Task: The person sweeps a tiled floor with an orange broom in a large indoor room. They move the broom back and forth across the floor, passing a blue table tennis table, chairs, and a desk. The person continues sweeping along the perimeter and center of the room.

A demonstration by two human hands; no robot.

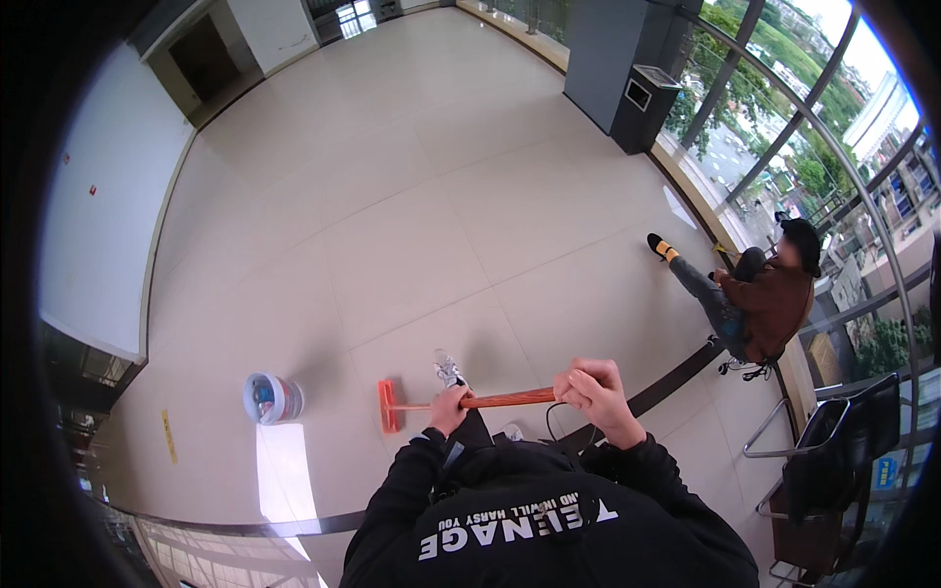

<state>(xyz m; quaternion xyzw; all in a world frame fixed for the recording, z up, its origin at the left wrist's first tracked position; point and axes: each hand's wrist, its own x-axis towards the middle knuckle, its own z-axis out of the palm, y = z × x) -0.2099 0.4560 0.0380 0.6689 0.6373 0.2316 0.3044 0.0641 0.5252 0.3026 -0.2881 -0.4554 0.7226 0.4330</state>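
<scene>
A broom [510,399] with a red-orange handle lies across the view in front of my body, its orange head [389,406] to the left, near the floor. My left hand [450,409] is closed round the lower part of the handle. Up at the handle's right end, my right hand [594,393] is closed in a fist about it. My shoe [449,369] shows just beyond the left hand. Left of the broom head stands a white bucket [296,400] with something blue and reddish inside; I cannot make out what.
A person [774,294] in a brown top sits by the windows at right, one leg stretched onto the tiled floor [412,245]. A black bin [645,110] stands against the grey pillar [619,59]. A black chair [833,451] is at lower right, a white wall [108,206] at left.
</scene>
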